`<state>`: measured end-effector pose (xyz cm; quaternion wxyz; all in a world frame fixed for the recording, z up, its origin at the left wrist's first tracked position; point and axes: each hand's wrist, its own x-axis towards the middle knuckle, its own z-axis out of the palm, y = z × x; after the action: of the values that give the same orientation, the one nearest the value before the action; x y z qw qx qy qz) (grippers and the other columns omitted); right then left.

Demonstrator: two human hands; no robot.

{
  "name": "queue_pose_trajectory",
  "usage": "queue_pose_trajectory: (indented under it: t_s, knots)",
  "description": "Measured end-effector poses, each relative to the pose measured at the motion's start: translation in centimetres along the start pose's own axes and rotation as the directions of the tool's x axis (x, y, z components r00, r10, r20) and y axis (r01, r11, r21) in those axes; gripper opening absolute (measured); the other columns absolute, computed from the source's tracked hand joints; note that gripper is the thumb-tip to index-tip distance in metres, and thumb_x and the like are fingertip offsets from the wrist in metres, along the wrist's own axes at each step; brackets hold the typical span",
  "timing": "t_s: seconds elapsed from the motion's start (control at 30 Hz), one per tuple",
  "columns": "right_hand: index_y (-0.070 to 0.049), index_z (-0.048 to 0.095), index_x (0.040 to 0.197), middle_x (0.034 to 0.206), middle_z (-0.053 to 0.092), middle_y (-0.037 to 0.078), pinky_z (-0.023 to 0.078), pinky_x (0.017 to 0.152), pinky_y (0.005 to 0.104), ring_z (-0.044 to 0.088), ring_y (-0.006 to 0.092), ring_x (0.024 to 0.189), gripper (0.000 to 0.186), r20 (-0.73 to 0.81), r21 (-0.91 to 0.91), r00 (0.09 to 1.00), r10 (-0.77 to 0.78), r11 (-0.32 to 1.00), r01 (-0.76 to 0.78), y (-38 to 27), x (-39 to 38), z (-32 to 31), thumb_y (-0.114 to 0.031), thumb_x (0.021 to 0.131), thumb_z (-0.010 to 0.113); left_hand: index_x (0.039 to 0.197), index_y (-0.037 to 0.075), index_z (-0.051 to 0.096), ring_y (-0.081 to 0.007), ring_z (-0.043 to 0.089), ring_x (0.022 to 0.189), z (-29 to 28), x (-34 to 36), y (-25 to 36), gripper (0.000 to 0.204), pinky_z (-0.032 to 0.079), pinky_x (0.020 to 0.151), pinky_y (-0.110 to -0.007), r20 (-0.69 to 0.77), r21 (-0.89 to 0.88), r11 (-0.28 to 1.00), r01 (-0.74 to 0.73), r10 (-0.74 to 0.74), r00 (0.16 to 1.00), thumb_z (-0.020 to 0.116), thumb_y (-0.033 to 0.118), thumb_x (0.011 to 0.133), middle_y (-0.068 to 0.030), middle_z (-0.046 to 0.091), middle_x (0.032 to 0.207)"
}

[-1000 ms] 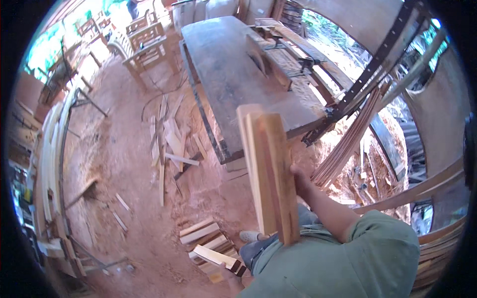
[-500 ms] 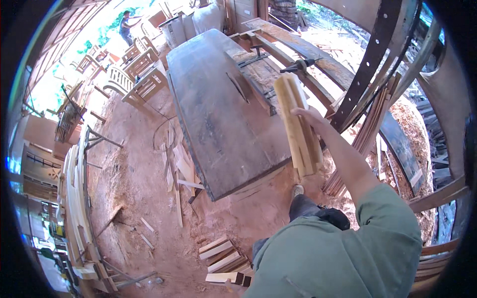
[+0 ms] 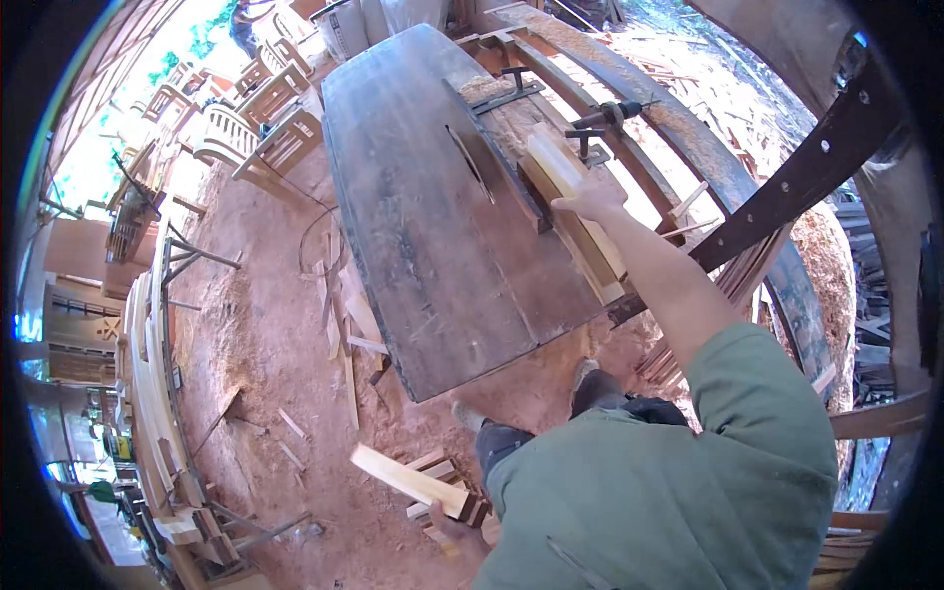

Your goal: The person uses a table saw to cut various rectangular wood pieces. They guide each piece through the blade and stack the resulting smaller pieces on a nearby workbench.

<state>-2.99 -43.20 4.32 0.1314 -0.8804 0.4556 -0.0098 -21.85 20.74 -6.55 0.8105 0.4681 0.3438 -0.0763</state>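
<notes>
My right arm reaches over the right edge of a dark saw table. My right hand is closed over pale wooden pieces lying lengthwise beside a raised wooden fence. In the tabletop, left of that fence, a narrow slot with a thin blade shows. Down by my left side, my left hand grips a slightly curved wooden piece with a dark end, held above the floor. Part of that hand is hidden by the wood and my shirt.
Beneath the held piece lies a stack of short wooden blocks. Offcuts litter the floor left of the table. A power drill rests beyond the fence near clamps. Wooden chairs and a person are at the far left.
My right hand has lowered the wooden pieces from a tilted hold onto the table's right side. My left hand has lifted a curved piece off the floor stack.
</notes>
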Motion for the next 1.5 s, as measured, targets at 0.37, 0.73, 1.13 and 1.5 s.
queue_pose_trajectory:
  t_s: [0.37, 0.73, 1.13, 1.5]
  knots:
    - [0.002, 0.061, 0.106, 0.101, 0.065, 0.014, 0.051, 0.08, 0.0331, 0.062, 0.02, 0.091, 0.041, 0.339, 0.837, 0.779, -0.527, 0.548, 0.007, -12.7, -29.5, 5.0, -0.03, 0.085, 0.073, 0.121, -0.003, 0.053, -0.0208, 0.062, 0.099, 20.4, 7.3, 6.0, 0.044, 0.052, 0.085, -0.031, 0.525, 0.329, 0.932, -0.152, -0.047, 0.85, 0.072, 0.013, 0.084, -0.013, 0.062, 0.113]
    - [0.003, 0.052, 0.118, 0.094, 0.059, 0.008, 0.047, 0.063, 0.0272, 0.06, 0.0144, 0.078, 0.058, 0.508, 0.861, 0.711, -0.486, 0.312, -0.402, -1.2, -26.0, 2.2, -0.019, 0.069, 0.073, 0.104, -0.006, 0.067, -0.0183, 0.067, 0.082, 24.9, 4.5, -2.4, 0.039, 0.052, 0.073, -0.033, 0.466, 0.648, 0.676, -0.352, 0.015, 0.885, 0.068, 0.031, 0.09, -0.0111, 0.071, 0.088]
    - [-0.001, 0.054, 0.113, 0.087, 0.063, 0.013, 0.047, 0.049, 0.0295, 0.06, 0.0196, 0.062, 0.042, 0.451, 0.797, 0.817, -0.359, -0.25, -0.549, 9.3, -16.7, 2.0, -0.025, 0.078, 0.061, 0.106, -0.007, 0.064, -0.0166, 0.066, 0.083, 25.3, 5.9, -4.0, 0.032, 0.052, 0.074, -0.031, 0.493, 0.604, 0.713, -0.357, 0.018, 0.87, 0.072, 0.018, 0.087, -0.0106, 0.069, 0.095]
    - [0.002, 0.057, 0.1, 0.081, 0.062, 0.008, 0.051, 0.048, 0.0349, 0.061, 0.0209, 0.057, 0.045, 0.222, 0.866, 0.903, 0.369, 0.351, -0.356, 8.5, -20.1, 6.4, -0.041, 0.09, 0.068, 0.109, -0.005, 0.063, -0.0175, 0.066, 0.084, 27.0, 6.3, -1.2, 0.033, 0.053, 0.073, -0.031, 0.465, 0.704, 0.652, -0.281, -0.125, 0.876, 0.072, 0.018, 0.087, -0.009, 0.069, 0.098]
